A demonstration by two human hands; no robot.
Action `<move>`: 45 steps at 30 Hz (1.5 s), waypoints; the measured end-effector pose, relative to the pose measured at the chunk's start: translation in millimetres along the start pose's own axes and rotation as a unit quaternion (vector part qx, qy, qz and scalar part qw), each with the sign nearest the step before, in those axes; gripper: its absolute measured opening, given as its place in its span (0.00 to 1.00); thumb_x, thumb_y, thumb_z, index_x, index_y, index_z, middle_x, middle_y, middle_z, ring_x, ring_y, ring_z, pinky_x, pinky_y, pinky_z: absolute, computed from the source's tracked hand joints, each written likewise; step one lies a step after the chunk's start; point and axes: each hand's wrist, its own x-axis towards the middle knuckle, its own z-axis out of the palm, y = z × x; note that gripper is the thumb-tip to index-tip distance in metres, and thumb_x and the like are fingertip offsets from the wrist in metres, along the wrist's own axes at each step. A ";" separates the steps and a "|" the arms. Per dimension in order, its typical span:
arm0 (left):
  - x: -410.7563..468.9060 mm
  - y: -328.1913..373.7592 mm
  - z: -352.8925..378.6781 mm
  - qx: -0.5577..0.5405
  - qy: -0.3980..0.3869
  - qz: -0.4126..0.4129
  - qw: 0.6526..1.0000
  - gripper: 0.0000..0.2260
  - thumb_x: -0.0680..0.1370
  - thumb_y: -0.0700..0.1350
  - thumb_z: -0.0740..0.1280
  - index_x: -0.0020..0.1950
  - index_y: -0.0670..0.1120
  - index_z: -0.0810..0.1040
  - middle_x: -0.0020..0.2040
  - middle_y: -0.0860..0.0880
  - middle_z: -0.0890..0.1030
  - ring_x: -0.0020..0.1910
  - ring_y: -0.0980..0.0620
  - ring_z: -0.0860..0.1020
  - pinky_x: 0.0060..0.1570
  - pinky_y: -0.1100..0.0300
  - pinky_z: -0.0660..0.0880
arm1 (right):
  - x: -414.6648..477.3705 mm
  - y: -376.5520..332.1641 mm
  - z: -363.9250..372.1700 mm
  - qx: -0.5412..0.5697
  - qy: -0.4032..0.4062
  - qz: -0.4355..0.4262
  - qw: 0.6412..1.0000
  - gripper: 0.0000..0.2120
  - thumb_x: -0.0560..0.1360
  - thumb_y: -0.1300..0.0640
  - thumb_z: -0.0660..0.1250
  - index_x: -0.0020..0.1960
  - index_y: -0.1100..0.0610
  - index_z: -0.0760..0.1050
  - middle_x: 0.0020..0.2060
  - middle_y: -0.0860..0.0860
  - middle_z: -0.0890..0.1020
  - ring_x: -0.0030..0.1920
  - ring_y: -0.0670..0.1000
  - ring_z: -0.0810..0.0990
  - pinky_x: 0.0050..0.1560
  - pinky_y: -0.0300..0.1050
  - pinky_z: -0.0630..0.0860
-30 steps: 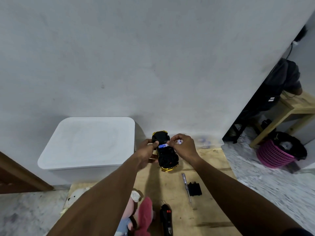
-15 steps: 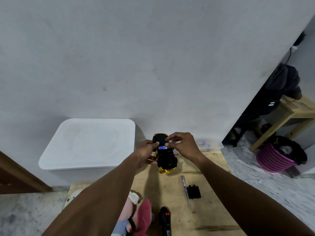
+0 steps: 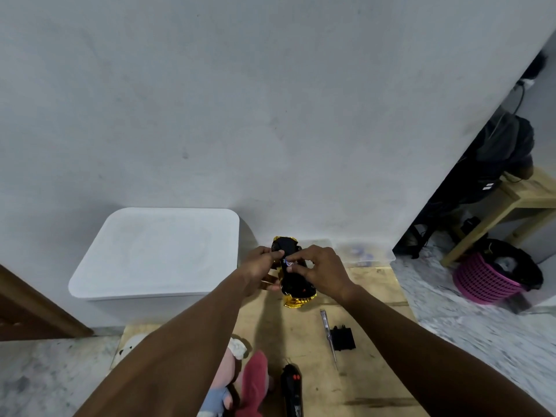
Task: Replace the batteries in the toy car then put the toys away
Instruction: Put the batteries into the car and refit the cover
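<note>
Found thumb and forefinger of right hand pinched together on a small blue-and-white cylinder, apparently a battery, at the black underside of the toy car; remaining right fingers curled loosely above it. Found left hand clamped on the car's left flank, fingers wrapped round the side, thumb tip on the underside. Noted car held belly-up in the air over the far part of a wooden board, clear of the surface, glossy gold bodywork showing at both ends. Could not tell whether the battery sat in its bay or just above it. Logged on the board, nearer the camera: a slim screwdriver with clear handle, lying flat, touching or just beside a small black rectangular cover; a black remote control with red buttons; a soft plush toy in pink, blue and red, partly hidden under the left forearm. Recorded board as pale plywood, matt, with dark scuffs, laid on speckled grey marble-pattern floor. Logged a white plastic bin with round-cornered lid shut, to the left against a plain grey-white wall; a low clear box at the wall's foot. Noted at far right a pink lattice basket beside a light wooden table.
</note>
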 end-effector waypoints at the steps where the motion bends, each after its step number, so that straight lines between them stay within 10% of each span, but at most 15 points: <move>1: 0.5 -0.3 -0.2 -0.003 0.000 0.001 1.000 0.12 0.79 0.50 0.67 0.58 0.45 0.74 0.50 0.41 0.81 0.37 0.41 0.80 0.37 0.50 0.82 | -1.4 0.2 0.4 0.014 -0.008 -0.014 1.000 0.10 0.72 0.51 0.77 0.53 0.46 0.85 0.49 0.45 0.85 0.51 0.44 0.81 0.55 0.47 0.77; 7: 0.1 -1.7 6.0 0.001 -0.009 0.006 1.000 0.12 0.81 0.50 0.66 0.59 0.44 0.74 0.53 0.40 0.80 0.37 0.41 0.80 0.41 0.47 0.83 | -5.3 -0.4 5.5 0.085 0.038 0.032 0.995 0.09 0.68 0.53 0.80 0.47 0.47 0.85 0.44 0.41 0.85 0.46 0.40 0.82 0.52 0.50 0.80; 15: 0.4 -1.3 8.4 -0.007 0.005 0.015 1.000 0.09 0.81 0.47 0.65 0.59 0.46 0.75 0.52 0.41 0.83 0.39 0.41 0.82 0.47 0.44 0.81 | 6.4 4.6 0.5 0.225 -0.044 0.298 0.927 0.44 0.54 0.48 0.87 0.63 0.49 0.67 0.54 0.50 0.79 0.51 0.49 0.81 0.43 0.42 0.76; 22: -1.4 2.4 6.1 -0.001 -0.002 0.011 1.000 0.09 0.81 0.47 0.65 0.59 0.45 0.75 0.51 0.42 0.83 0.38 0.41 0.81 0.40 0.49 0.82 | 7.7 9.9 4.6 0.267 -0.069 0.278 0.920 0.34 0.59 0.43 0.84 0.61 0.50 0.78 0.51 0.49 0.85 0.51 0.50 0.84 0.45 0.44 0.80; 29: -3.1 -1.7 3.3 0.014 -0.006 0.007 1.000 0.10 0.81 0.47 0.66 0.60 0.45 0.74 0.55 0.42 0.82 0.40 0.40 0.81 0.36 0.51 0.81 | 3.4 4.7 6.3 0.261 -0.059 0.282 0.921 0.21 0.67 0.50 0.81 0.56 0.57 0.81 0.41 0.49 0.86 0.32 0.40 0.84 0.24 0.31 0.72; 33: -3.9 -6.4 4.4 0.011 -0.002 0.005 1.000 0.07 0.82 0.47 0.64 0.58 0.47 0.72 0.53 0.42 0.81 0.33 0.45 0.80 0.32 0.54 0.80 | 4.1 7.5 10.4 0.224 -0.071 0.251 0.939 0.25 0.66 0.47 0.81 0.58 0.57 0.80 0.49 0.54 0.86 0.48 0.51 0.86 0.52 0.48 0.83; 37: -3.4 -4.7 3.3 0.022 0.003 0.010 1.000 0.11 0.82 0.47 0.64 0.61 0.44 0.71 0.52 0.42 0.81 0.34 0.44 0.80 0.34 0.53 0.82 | 3.9 9.3 16.0 0.203 -0.063 0.232 0.949 0.28 0.67 0.46 0.81 0.61 0.57 0.78 0.52 0.55 0.85 0.50 0.53 0.85 0.57 0.52 0.81; 45: -4.8 -2.0 -4.6 0.025 -0.026 -0.003 0.999 0.10 0.82 0.47 0.65 0.61 0.44 0.73 0.50 0.43 0.80 0.34 0.46 0.81 0.34 0.53 0.81 | 7.5 5.4 3.4 0.153 -0.058 0.255 0.953 0.25 0.67 0.41 0.78 0.58 0.50 0.76 0.49 0.51 0.84 0.44 0.46 0.83 0.31 0.36 0.72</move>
